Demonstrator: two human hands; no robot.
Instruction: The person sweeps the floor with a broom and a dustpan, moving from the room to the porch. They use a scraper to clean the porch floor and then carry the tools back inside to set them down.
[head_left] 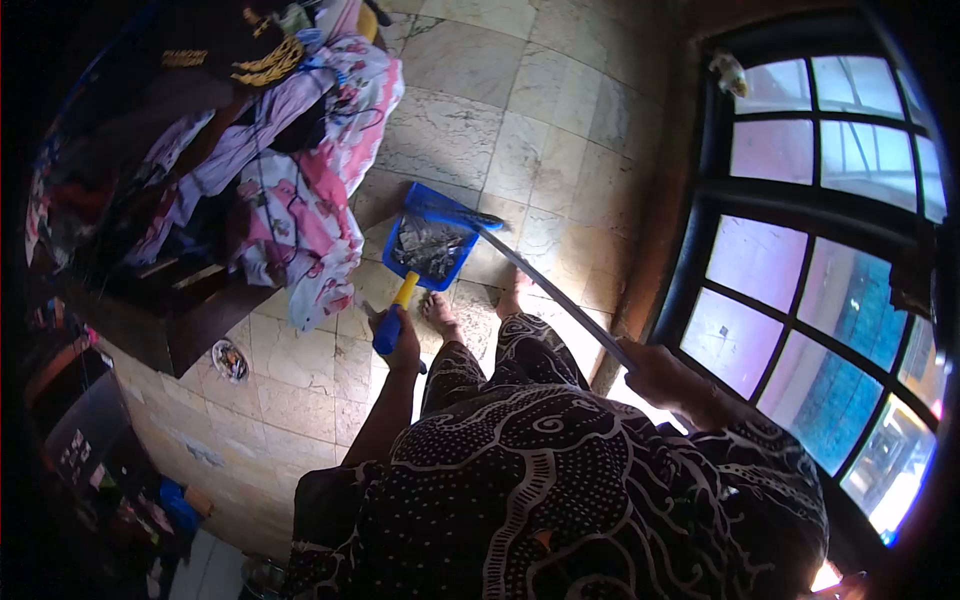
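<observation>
Currently the left hand (400, 340) has its fingers wrapped round the handle of the blue dustpan (430, 248). The pan sits on the tiled floor (480, 120) just ahead of the bare feet (440, 312), likely to catch the grey debris (428, 250). The right hand (652, 372) closes its fingers on the broom (560, 300) stick, with the broom head at the pan's edge.

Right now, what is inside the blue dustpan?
A grey heap of dust and scraps fills the dustpan, with the broom at its far rim. The heap covers the pan's bottom, so anything beneath cannot be seen.
</observation>
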